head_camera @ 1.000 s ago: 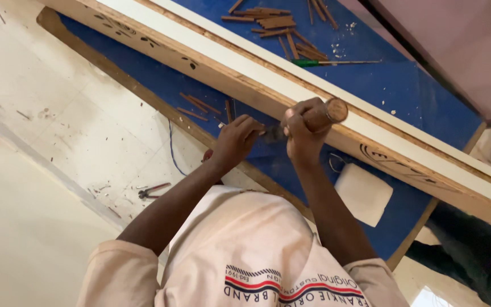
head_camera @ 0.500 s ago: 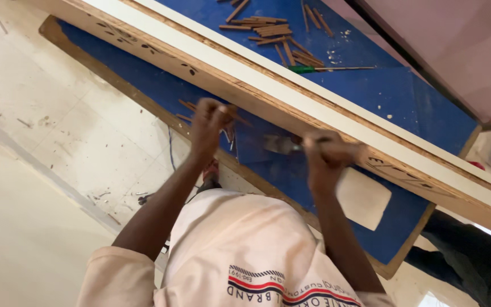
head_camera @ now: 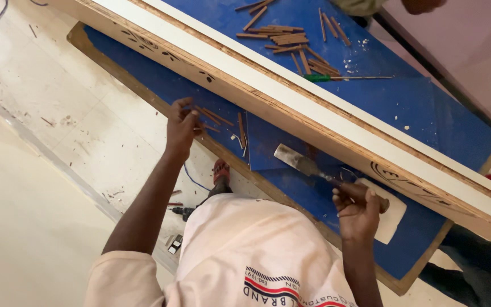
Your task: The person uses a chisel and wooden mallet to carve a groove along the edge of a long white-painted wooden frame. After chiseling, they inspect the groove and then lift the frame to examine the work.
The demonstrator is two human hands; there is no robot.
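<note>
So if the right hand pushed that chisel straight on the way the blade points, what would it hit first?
Probably only the blue board: the chisel in the right hand aims along it, towards small wooden strips by the left hand. Depth is unclear.

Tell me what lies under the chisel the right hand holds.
Under the chisel blade is the blue board. Its handle, gripped by the right hand, lies over a white rounded block. What lies beneath that block and the hand is covered.

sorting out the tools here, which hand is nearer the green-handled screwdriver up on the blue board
Right. The right hand grips a chisel below the long wooden beam, under the green-handled screwdriver. The left hand picks at small wooden sticks farther left.
</note>
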